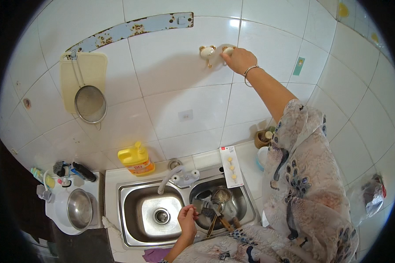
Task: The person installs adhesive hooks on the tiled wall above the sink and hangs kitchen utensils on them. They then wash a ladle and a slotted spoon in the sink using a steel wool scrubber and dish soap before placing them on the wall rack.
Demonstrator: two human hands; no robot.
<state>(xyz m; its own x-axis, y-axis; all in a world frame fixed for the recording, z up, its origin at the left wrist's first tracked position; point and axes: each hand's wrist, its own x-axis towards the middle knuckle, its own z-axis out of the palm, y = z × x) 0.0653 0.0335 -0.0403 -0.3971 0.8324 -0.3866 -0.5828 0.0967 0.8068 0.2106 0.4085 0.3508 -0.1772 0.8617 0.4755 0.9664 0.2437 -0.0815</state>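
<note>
1. The right hand (240, 60), a thin silver-coloured bangle (245, 75) at its wrist, is raised to the white tiled wall (184, 87), fingers touching a rounded white-and-gold hook (228, 50) there. The hand partly covers it, so I cannot tell whether it grips or only presses.
2. A second white-and-gold hook (207, 53) (much like the first) sits just left.
3. The left hand (188, 220), fingers loosely curled, is over the middle of the stainless-steel double sink (140, 215); whether it holds something small is unclear.
4. Wooden-handled utensils (225, 224) lie in the right basin.
5. A white rectangular card (237, 162) with small yellow pieces lies at the sink's back edge.
</note>
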